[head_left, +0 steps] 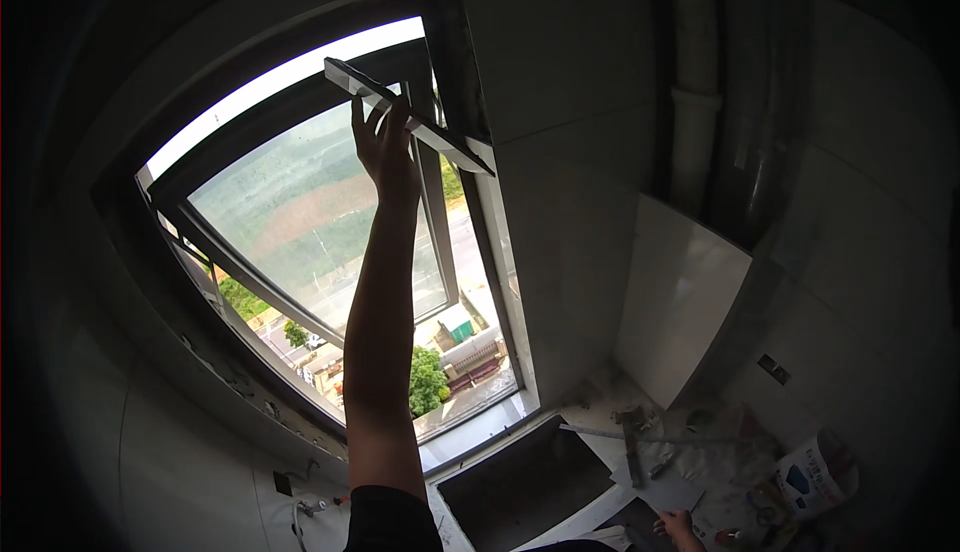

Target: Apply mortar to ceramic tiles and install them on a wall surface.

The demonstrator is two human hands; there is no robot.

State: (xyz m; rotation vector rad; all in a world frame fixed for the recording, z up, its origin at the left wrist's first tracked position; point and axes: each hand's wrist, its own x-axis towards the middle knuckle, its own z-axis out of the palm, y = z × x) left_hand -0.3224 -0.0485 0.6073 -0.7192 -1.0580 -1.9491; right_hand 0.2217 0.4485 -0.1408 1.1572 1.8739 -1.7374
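My left arm is stretched upward across the window. At its end my left hand [388, 147] grips a narrow pale strip with a dark edge [440, 139], which looks like a cut piece of tile. The strip is tilted, its right end at the side of the window opening and its left end in front of the upper sash. Low in the picture, my right hand [679, 529] is small and dim, near a flat grey piece [672, 495]. Its fingers look bent, but whether they hold anything is not clear.
A tilted-open window [300, 212] fills the left, with trees and a road far below. A large pale tile panel [680, 297] leans on the right wall beside a vertical pipe [692, 142]. A white bag [815, 477] and scattered tools lie lower right, near a dark rectangular recess [530, 482].
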